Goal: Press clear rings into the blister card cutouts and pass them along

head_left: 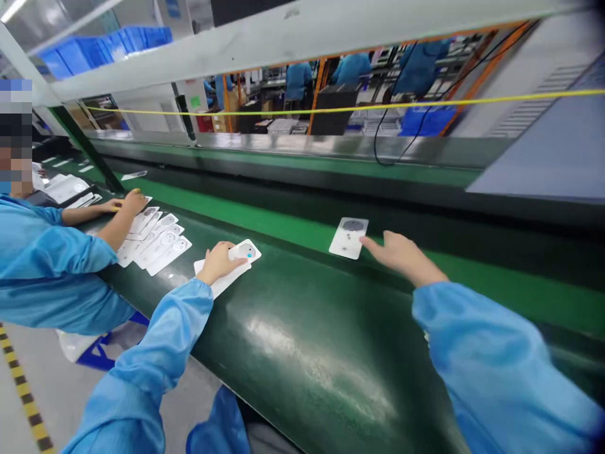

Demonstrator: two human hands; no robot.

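My left hand (218,261) rests on a white flat socket panel (239,257) that lies on the dark green conveyor belt (302,340), fingers curled over its near end. My right hand (399,252) reaches toward a second white panel (349,238) with a grey round face, fingertips at its right edge, fingers stretched out. Both arms wear blue sleeves.
A co-worker in blue at the left has a hand (130,203) on a fanned pile of several white panels (154,243). A bright green strip (293,224) runs along the belt. A yellow cord (378,107) stretches across above; blue bins (108,47) sit on a shelf.
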